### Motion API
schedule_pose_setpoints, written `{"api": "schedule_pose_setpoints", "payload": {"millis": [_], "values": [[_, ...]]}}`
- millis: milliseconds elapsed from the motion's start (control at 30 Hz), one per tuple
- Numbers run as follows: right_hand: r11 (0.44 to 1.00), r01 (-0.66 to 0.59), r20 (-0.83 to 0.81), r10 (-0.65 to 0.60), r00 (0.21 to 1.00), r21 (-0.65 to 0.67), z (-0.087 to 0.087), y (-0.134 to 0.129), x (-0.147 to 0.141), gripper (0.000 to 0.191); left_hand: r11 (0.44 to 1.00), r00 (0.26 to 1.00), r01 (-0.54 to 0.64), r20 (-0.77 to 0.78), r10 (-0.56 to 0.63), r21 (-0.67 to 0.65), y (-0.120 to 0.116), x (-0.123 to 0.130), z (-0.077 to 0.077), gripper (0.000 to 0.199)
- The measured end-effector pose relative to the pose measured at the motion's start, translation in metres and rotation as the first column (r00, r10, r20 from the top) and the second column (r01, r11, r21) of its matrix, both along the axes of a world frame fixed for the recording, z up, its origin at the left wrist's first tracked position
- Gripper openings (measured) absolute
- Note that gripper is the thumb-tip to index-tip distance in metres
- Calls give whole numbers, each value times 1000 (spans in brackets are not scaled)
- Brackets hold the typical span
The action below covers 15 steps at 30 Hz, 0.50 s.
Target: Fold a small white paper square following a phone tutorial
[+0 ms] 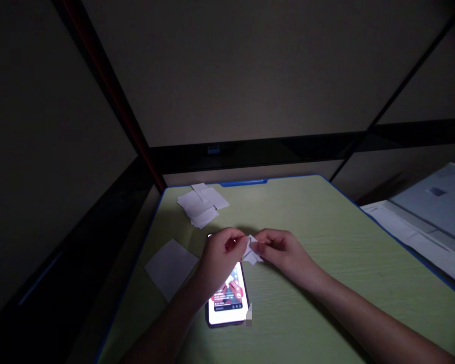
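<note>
Between my two hands is a small piece of folded white paper (252, 257), with several creased edges showing. My left hand (224, 251) pinches its left side, and the thumb and fingers of my right hand (282, 248) close on its right side. Under my left hand and wrist lies a smartphone (229, 314) with its screen lit. The screen shows a picture of hands with white paper; its upper part is mostly hidden by my left hand. Left of my left forearm, a square sheet of white paper (170, 268) lies flat, partly covered by the arm.
A loose pile of white paper pieces (200, 205) lies at the table's far left. The pale green table (307, 207) has a blue edge and a blue strip (244, 182) at the back. Beyond its right edge rests a grey laptop-like object (436, 197). Dim wall panels (242, 76) stand behind.
</note>
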State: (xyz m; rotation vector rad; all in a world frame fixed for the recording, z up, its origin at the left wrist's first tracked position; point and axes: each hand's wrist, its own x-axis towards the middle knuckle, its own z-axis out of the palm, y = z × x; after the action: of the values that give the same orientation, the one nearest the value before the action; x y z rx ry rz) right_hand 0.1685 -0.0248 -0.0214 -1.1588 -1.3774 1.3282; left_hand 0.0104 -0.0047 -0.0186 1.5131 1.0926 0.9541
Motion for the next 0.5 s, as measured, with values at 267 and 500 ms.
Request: {"api": "schedule_pose_setpoints", "payload": {"millis": [267,500], "values": [[998,65,28,-64,998,-21,0,1,1,28,999,999,31,36,-30,-26,0,-2,-5,20],[988,73,7,-75,997,139,2,-1,2,17,991,995,46,90,-35,-128,1,0,-6,17]]}}
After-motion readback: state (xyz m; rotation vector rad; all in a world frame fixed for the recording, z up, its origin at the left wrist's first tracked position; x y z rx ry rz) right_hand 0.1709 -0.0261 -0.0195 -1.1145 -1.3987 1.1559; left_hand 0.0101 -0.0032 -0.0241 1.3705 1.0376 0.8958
